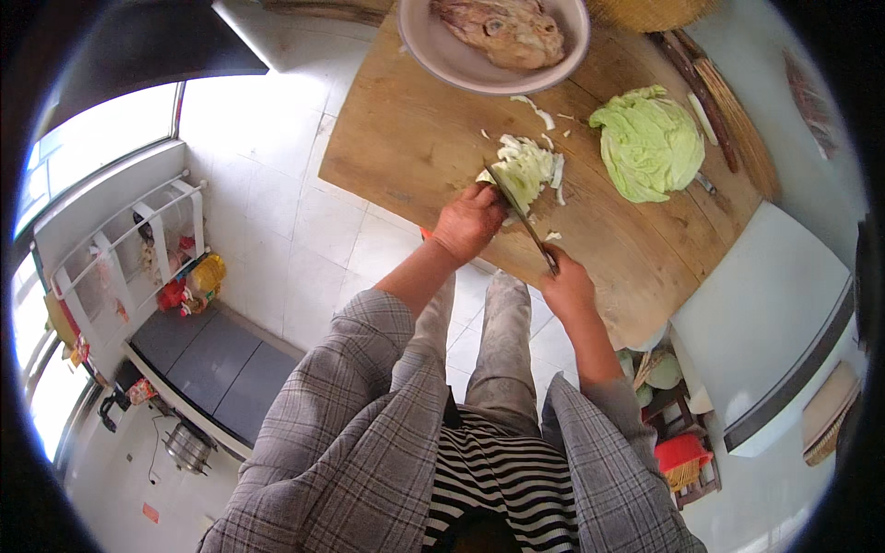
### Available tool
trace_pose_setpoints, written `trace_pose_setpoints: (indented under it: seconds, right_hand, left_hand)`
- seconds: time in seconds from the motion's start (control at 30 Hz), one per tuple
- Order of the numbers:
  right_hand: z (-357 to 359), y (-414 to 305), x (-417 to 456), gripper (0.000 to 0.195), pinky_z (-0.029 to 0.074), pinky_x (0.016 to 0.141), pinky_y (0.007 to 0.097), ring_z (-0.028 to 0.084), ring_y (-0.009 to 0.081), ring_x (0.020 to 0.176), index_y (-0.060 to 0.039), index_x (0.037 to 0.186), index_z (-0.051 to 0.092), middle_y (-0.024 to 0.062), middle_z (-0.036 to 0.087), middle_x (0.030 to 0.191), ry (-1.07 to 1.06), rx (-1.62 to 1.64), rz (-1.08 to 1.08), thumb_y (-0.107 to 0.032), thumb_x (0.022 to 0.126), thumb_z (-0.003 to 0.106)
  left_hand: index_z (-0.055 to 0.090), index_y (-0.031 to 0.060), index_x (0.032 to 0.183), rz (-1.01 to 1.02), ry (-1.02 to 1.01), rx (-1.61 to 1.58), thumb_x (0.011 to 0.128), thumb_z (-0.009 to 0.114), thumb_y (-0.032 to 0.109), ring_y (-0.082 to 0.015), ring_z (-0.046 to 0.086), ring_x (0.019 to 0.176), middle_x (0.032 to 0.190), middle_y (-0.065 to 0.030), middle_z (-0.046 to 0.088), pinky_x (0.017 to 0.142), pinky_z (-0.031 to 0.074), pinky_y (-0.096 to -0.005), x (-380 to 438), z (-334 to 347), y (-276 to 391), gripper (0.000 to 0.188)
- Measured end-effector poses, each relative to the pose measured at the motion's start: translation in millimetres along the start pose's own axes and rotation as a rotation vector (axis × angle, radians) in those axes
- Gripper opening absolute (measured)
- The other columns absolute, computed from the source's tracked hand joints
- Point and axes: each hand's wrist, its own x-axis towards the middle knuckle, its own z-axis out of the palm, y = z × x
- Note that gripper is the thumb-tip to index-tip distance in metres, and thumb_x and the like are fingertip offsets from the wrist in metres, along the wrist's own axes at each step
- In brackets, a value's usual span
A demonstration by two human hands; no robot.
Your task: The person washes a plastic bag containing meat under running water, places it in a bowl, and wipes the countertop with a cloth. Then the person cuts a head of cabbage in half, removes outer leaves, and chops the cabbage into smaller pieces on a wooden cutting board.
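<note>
My right hand (pixel 568 285) grips the handle of a kitchen knife (pixel 520 213), seen nearly edge-on above the wooden table (pixel 408 131). The blade reaches up and left, close against the fingers of my left hand (pixel 470 220). Those fingers are curled and press on cabbage beside the blade; the piece under them is mostly hidden. Shredded cabbage (pixel 531 166) lies in a heap just beyond the blade, with loose shreds around it. A larger pale green cabbage (pixel 650 145) rests farther right on the same table.
An enamel basin (pixel 508 84) at the table's far side holds a piece of meat (pixel 505 33). Along the right edge lie a straw brush (pixel 743 131) and a small knife (pixel 705 182). A white appliance (pixel 767 325) stands right. Left is a dark-tiled counter (pixel 214 366) with an oil bottle (pixel 207 273).
</note>
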Motion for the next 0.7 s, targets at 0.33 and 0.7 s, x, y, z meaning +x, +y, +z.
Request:
trace_pose_setpoints:
  seconds: [0.33,0.7]
  right_hand:
    - [-3,-10,-8,0.044,0.053,0.085,0.0484,0.067,0.0385,0.1,-0.0182,0.127,0.064,0.0178,0.071,0.105,0.036,0.035,0.001,-0.022,0.083,0.058]
    - [25,5,32,0.048,0.051,0.091,0.0478,0.065,0.0399,0.105,-0.0188,0.129,0.063,0.0196,0.07,0.111,-0.026,-0.04,0.056,-0.018,0.082,0.056]
  left_hand:
    - [0.069,0.0113,0.097,-0.043,0.108,-0.1,0.078,0.073,0.013,-0.0289,0.059,0.103,0.11,-0.0059,0.061,0.079,0.056,-0.0395,1,-10,6,0.02]
    - [0.07,0.0114,0.097,0.006,0.113,-0.165,0.076,0.075,0.011,-0.0308,0.06,0.098,0.107,-0.0068,0.063,0.077,0.055,-0.0407,-1,-2,1,0.021]
